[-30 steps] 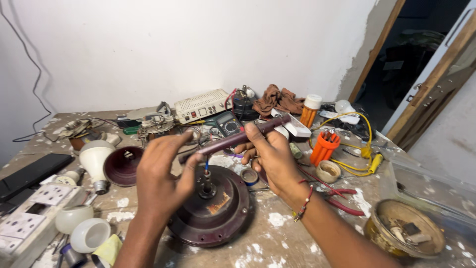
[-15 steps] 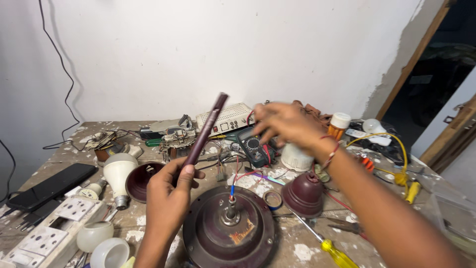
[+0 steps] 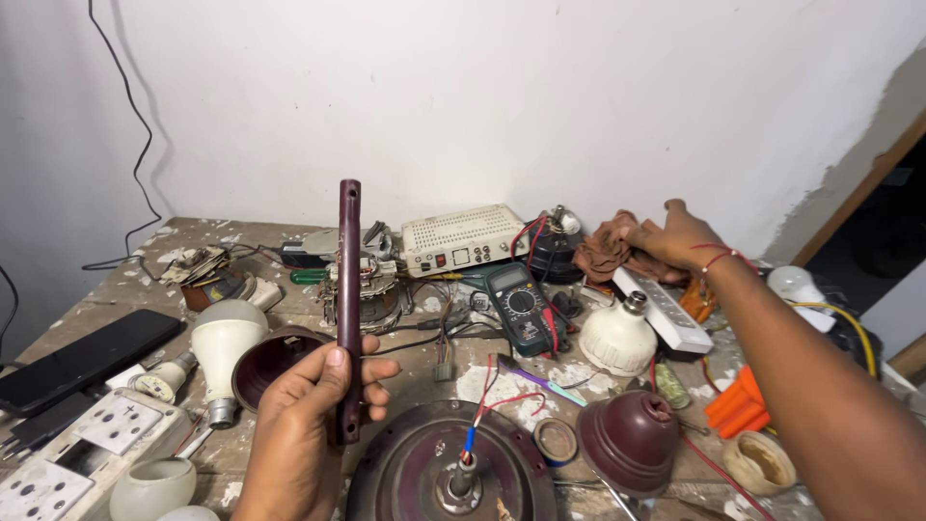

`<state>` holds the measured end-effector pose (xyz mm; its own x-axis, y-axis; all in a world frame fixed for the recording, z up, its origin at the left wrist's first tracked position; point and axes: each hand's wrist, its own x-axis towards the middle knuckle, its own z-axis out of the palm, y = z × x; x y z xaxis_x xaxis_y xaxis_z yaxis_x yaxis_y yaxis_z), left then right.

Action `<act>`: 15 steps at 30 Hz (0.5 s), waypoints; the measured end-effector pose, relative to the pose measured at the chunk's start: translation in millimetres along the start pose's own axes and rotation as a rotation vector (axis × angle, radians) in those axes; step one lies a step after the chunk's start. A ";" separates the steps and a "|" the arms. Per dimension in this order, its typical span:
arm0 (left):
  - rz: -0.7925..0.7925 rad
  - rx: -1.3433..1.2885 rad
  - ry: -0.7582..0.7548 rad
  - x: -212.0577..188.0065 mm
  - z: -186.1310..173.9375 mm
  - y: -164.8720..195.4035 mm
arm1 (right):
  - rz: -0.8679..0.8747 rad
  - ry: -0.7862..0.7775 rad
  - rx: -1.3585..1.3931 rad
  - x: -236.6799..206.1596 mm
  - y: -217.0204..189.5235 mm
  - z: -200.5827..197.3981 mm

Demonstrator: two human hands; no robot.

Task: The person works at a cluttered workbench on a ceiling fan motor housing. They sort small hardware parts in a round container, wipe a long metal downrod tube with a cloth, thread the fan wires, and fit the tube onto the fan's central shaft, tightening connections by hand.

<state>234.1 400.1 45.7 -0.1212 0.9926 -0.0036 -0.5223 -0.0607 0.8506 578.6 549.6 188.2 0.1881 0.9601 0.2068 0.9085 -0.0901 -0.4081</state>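
Upright, a maroon rod (image 3: pixel 348 309) stands gripped in the left hand (image 3: pixel 307 420) over the cluttered worktop (image 3: pixel 183 241).
Its fingers (image 3: pixel 371 371) wrap the rod's lower end, above the fan motor (image 3: pixel 449 473) at the near edge. Far right, the right hand (image 3: pixel 675 236) rests half-curled on a brown rag (image 3: pixel 606 253); a maroon cup (image 3: pixel 270 359) gapes empty beside the rod.

multimeter screen (image 3: pixel 508 281) — small grey rectangle, table centre | phone screen (image 3: pixel 82 359) — black, left edge

Rod (image 3: pixel 348 309) upright left of motor (image 3: pixel 451 473), multimeter (image 3: pixel 519 307) behind, cloth (image 3: pixel 606 255) far right
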 end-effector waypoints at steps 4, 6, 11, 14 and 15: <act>-0.028 -0.034 0.008 10.8 0.1 -8.2 | 0.119 -0.035 -0.075 21.5 -13.5 11.1; -0.017 -0.049 -0.052 14.4 -0.9 -11.7 | 0.209 -0.073 0.007 28.8 -17.0 17.3; -0.035 -0.041 -0.047 16.0 -3.4 -12.7 | 0.289 -0.116 0.155 36.7 -19.9 31.8; -0.044 -0.032 -0.024 13.2 -3.1 -8.8 | 0.288 -0.169 0.111 33.7 -17.1 36.3; -0.046 -0.028 -0.016 12.9 -2.9 -6.6 | 0.262 -0.132 0.050 32.4 -17.6 36.4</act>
<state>233.6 413.0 38.5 -0.0838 0.9959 -0.0336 -0.5500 -0.0181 0.8349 555.1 591.9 169.7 0.3608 0.9322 -0.0274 0.8154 -0.3295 -0.4760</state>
